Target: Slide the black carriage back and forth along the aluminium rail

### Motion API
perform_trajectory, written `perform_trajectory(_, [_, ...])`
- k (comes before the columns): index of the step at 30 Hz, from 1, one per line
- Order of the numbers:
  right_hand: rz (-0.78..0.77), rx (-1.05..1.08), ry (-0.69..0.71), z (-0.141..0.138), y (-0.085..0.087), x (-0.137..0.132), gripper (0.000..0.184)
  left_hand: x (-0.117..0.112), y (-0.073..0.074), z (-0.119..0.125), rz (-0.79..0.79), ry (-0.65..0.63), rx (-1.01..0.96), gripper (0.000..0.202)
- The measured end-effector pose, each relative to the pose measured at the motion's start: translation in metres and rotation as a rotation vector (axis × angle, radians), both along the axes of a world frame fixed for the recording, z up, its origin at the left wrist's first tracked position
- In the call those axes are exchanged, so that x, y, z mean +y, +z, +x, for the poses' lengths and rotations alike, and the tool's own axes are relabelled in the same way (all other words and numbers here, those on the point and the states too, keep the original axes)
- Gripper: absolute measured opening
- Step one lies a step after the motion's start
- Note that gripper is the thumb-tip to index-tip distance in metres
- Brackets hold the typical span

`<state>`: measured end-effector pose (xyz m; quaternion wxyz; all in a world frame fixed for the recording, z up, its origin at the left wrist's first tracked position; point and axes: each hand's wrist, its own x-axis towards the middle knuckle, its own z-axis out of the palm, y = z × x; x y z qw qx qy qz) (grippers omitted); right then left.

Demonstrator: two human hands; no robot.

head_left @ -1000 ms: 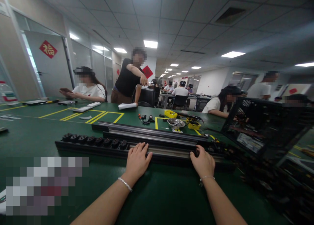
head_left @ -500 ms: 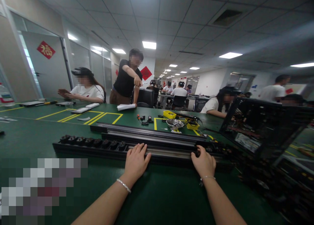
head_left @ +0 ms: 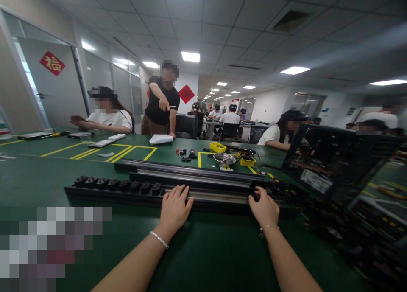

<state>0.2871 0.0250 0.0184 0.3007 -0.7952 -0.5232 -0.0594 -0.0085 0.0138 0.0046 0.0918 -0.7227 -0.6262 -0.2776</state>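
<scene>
the near black rail (head_left: 219,206) lies across the table (head_left: 203,258); the left hand (head_left: 176,207) rests on it, thumb spread from the fingers, while the right hand (head_left: 265,207) pinches a small black piece (head_left: 256,196). pushed at a tilt, that piece could jam.

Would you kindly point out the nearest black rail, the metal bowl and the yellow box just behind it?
Nearest black rail (head_left: 111,197), head view: left part of its front wall.
Metal bowl (head_left: 224,163), head view: its near wall.
Yellow box (head_left: 217,149), head view: its near wall.
</scene>
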Motion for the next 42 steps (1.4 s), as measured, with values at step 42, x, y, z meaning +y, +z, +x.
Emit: perform_trajectory(42, [0.024,-0.014,-0.054,0.022,-0.004,0.001,0.042,-0.001,-0.001,-0.004,0.040,-0.061,-0.038,0.032])
